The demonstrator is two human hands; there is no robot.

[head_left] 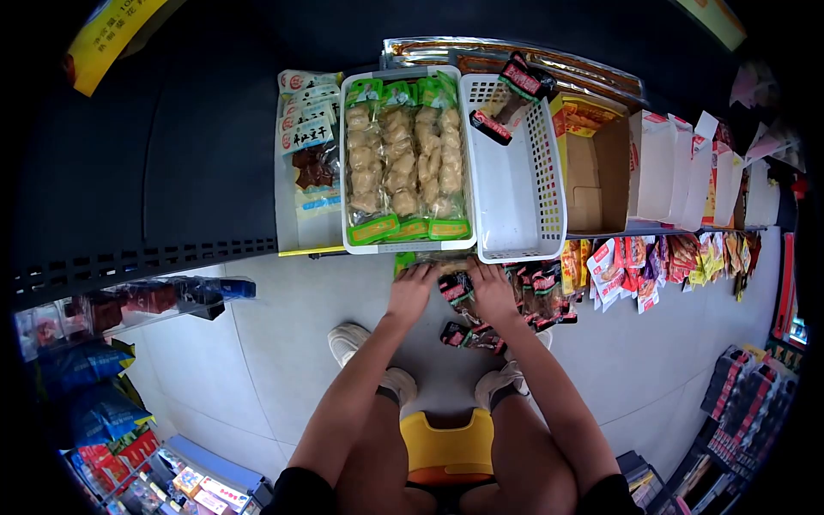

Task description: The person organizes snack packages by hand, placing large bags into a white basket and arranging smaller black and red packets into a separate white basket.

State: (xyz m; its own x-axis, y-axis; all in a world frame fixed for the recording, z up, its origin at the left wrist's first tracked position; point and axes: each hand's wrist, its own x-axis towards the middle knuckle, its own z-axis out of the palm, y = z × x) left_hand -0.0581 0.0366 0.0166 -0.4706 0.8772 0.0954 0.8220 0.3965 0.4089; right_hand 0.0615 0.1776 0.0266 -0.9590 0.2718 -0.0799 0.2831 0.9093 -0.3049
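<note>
Just below the front edge of a white basket, my left hand and my right hand grip a clear food packet with green ends, held sideways. Part of it is hidden by my fingers. Inside the basket stand similar clear packets of pale, lumpy food with green ends, in rows. Dark packets with pink and black labels lie near and below my right hand. To the right stands a second white basket, with a few dark packets at its back.
White packets fill a tray on the left. Open cardboard boxes line the shelf to the right, with colourful snack packets hanging below. A yellow stool is between my legs. Black shelving borders the left.
</note>
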